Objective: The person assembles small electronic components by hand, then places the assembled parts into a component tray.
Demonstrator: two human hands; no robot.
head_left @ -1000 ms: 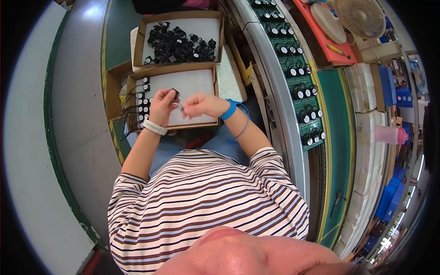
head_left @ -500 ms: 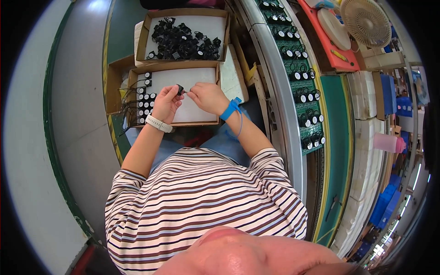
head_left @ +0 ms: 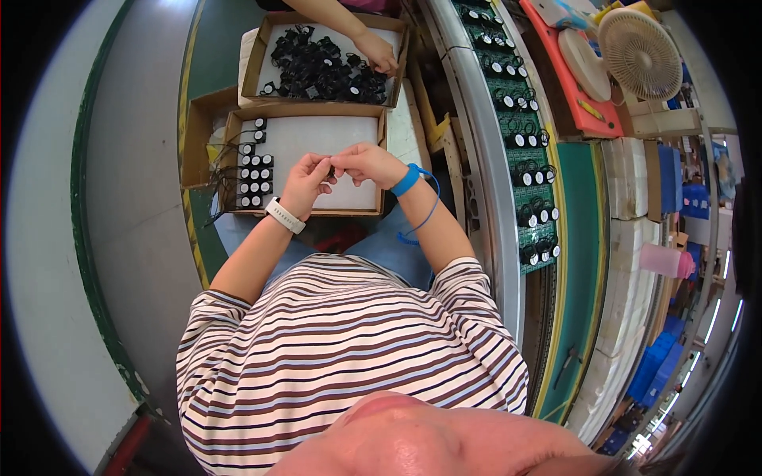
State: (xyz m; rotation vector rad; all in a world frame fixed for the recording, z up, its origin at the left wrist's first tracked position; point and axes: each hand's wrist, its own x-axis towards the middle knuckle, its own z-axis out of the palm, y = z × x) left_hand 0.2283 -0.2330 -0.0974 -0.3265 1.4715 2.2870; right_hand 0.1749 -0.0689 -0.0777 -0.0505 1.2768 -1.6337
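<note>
Over the near cardboard box my hands meet, fingertips close together. My left hand is closed in a pinch on a small black wired part, mostly hidden by the fingers. My right hand pinches at the same part from the other side; whether it grips the body or the wire is hidden. Black parts with round white faces stand in rows along the left of that box, their wires hanging over its left wall. A blue wrist strap with a coiled cord circles my right wrist.
Beyond lies a second box with a heap of black wired parts; another person's hand reaches into it. To the right runs a metal rail beside green circuit boards carrying similar parts. A fan stands far right.
My hands have drawn together, the right fingers now meeting the left, and the part is more covered. Another person's arm has come in over the far box.
</note>
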